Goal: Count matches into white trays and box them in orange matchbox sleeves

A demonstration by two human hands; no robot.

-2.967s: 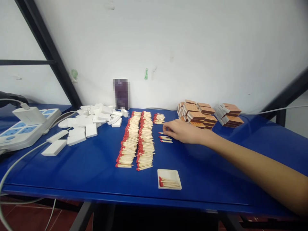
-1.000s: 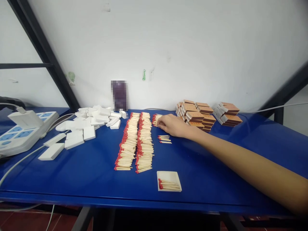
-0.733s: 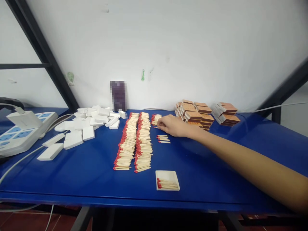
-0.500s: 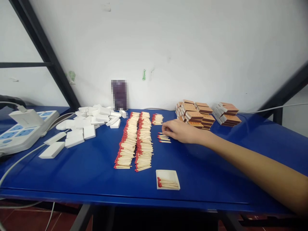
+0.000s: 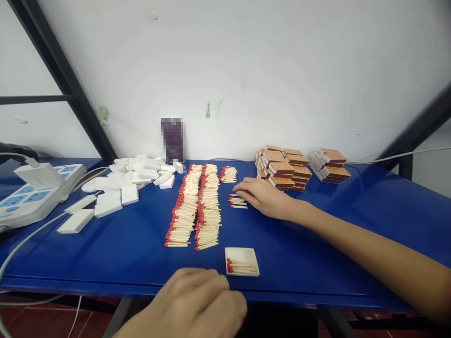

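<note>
My right hand [image 5: 260, 195] reaches over a small loose group of red-headed matches [image 5: 238, 202], its fingers stretched out above the far ones; no match shows in its grasp. Whether the fingertips touch them I cannot tell. My left hand [image 5: 190, 303] is at the table's near edge, back up and knuckles bent, its fingertips hidden. Just beyond it lies a white matchbox tray [image 5: 246, 253] with several matches in its near half. Left of my right hand run two long rows of matches [image 5: 183, 211], heads to the left. A short bunch of matches [image 5: 229, 174] lies behind the small group.
Stacked brown matchboxes [image 5: 282, 169] stand against the wall, with a smaller stack [image 5: 333, 164] to their right. White trays [image 5: 127, 178] are heaped on the left, near a power strip [image 5: 24, 202] and cables. A blurred dark rectangle [image 5: 173, 140] leans at the back.
My left hand has come into view at the bottom. My right hand stays by the small match group, its fingers now straighter and lying flatter. The view has shifted slightly.
</note>
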